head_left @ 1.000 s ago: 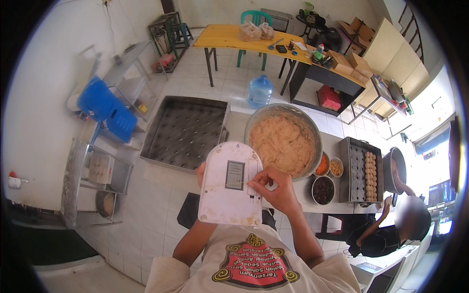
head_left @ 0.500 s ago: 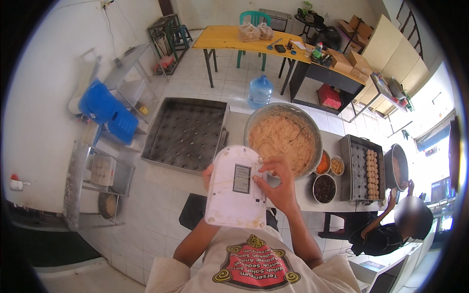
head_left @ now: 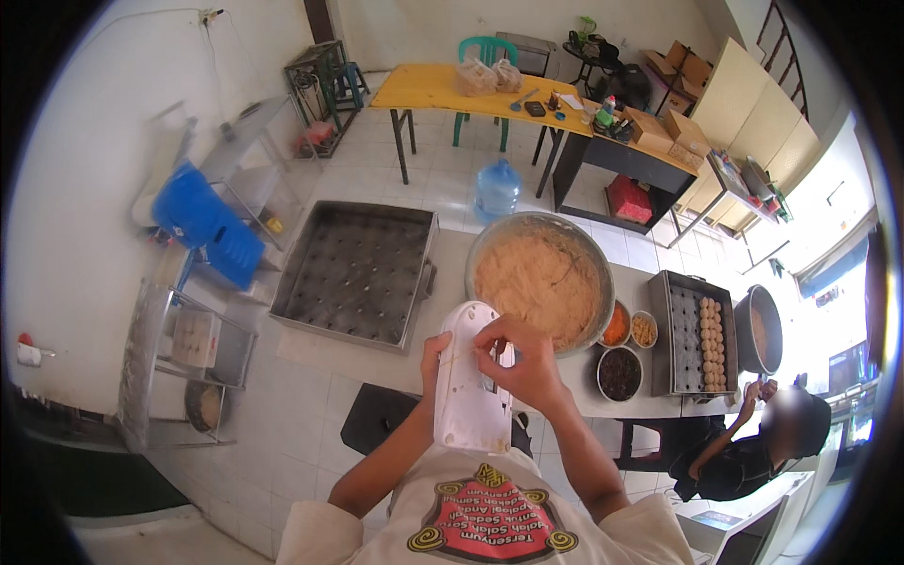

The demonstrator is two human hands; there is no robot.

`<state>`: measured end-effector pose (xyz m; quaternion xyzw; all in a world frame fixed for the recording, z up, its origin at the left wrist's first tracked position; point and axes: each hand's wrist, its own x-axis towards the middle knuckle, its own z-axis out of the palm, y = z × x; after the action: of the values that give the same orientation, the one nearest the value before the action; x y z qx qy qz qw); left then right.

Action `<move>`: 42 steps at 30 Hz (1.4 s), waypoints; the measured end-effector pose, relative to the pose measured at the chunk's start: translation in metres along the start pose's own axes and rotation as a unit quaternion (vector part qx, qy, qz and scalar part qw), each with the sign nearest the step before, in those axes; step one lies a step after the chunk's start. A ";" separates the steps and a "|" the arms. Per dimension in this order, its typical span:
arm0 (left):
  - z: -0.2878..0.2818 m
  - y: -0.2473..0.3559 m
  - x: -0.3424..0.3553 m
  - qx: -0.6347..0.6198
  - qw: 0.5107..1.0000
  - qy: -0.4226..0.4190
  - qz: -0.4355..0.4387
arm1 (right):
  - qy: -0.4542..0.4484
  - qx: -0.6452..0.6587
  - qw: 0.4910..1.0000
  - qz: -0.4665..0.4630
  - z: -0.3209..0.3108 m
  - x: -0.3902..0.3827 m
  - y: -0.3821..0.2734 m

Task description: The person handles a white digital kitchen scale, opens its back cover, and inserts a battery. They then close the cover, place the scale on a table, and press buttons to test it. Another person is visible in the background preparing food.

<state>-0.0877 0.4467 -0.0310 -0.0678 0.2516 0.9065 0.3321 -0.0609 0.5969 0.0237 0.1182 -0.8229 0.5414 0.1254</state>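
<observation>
A white kitchen scale (head_left: 460, 410) is tilted up before me, its underside with small round feet facing me. My left hand (head_left: 432, 369) grips its left edge, thumb on the near side and the other fingers mostly behind. My right hand (head_left: 524, 362) is closed in a pinch over the underside, partly covering the dark label there. A thin band runs across the scale toward those fingertips; what lies between them is hidden. Just beyond is a large metal bowl (head_left: 604, 325) of pale orange-tan dough-like mixture (head_left: 532, 282), with a utensil handle in it.
On the table, a dimpled metal tray (head_left: 353, 268) lies left. Small bowls of orange bits (head_left: 617, 325), yellowish pieces (head_left: 643, 329) and dark filling (head_left: 620, 374) stand right, beside a tray (head_left: 667, 330) with rows of dough balls (head_left: 712, 344). A co-worker (head_left: 744, 452) sits by a metal pot (head_left: 772, 330).
The scale has turned from nearly face-on to a steeper, edge-on tilt. My right hand has moved a little left and down across its underside, fingers drawn closer together.
</observation>
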 end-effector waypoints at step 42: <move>-0.058 0.027 -0.015 0.290 0.945 0.035 0.143 | 0.165 0.392 0.846 0.323 0.042 -0.077 0.076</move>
<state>-0.0954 0.3912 -0.0659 0.0366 0.5225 0.8292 0.1951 -0.0165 0.5917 -0.0840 -0.2060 -0.5013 0.8401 0.0210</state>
